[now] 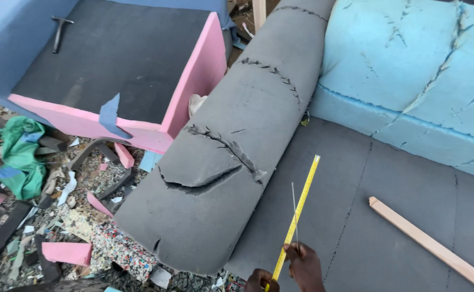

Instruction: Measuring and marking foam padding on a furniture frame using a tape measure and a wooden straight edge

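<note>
Yellow tape measure (296, 216) runs up and away from the right hand (304, 265) across the grey foam seat (366, 216), its tip just beside the grey foam roll (231, 146). Right grip is pinched on the tape with a thin metal needle (294, 216). Left hand (261, 281) holds the tape's lower end; its closure can't be read, cut off by the frame edge. A wooden strip (431, 246) lies well off to the right.

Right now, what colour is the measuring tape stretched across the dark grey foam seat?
Yellow: the measuring tape, clearest in the head view.
</note>
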